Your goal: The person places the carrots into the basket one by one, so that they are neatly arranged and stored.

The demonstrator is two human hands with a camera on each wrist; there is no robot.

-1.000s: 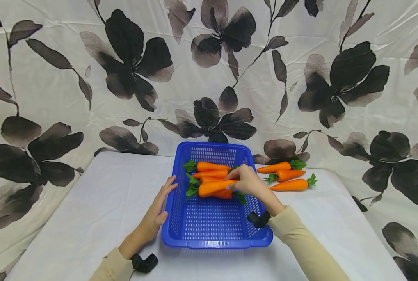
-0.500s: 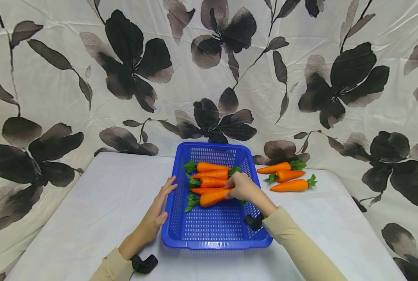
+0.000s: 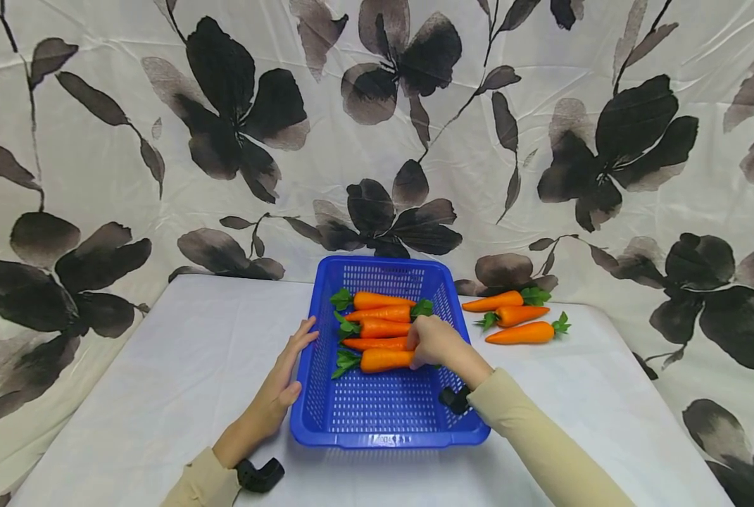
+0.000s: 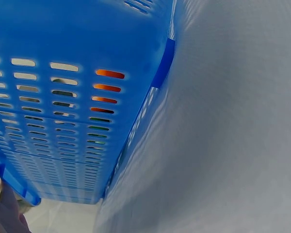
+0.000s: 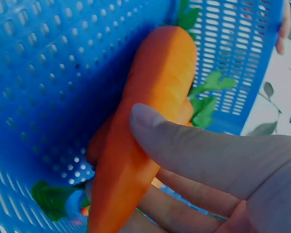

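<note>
In the head view, a blue plastic basket point(image 3: 389, 440) holds several orange carrots with green leaf tops, lying side by side across its far half. My right hand point(image 3: 438, 346) reaches into it and pinches the nearest carrot point(image 3: 384, 360) toward its narrow end. The right wrist view shows the thumb point(image 5: 153, 127) on top of that carrot point(image 5: 160, 73) and the fingers beneath and behind it. My left hand point(image 3: 278, 386) rests with straight fingers against the basket's left side wall. In the left wrist view only a bit of that hand point(image 4: 5, 211) appears, at the lower left.
Three more carrots point(image 3: 521, 333) lie on the white-covered table to the right of the basket. A floral cloth point(image 3: 377, 141) hangs behind the table. Black wrist mounts point(image 3: 259, 475) sit on both wrists.
My right hand has brought the held carrot down and nearer, from over the other carrots to beside the nearest one, and straightened it. The left hand stays on the basket.
</note>
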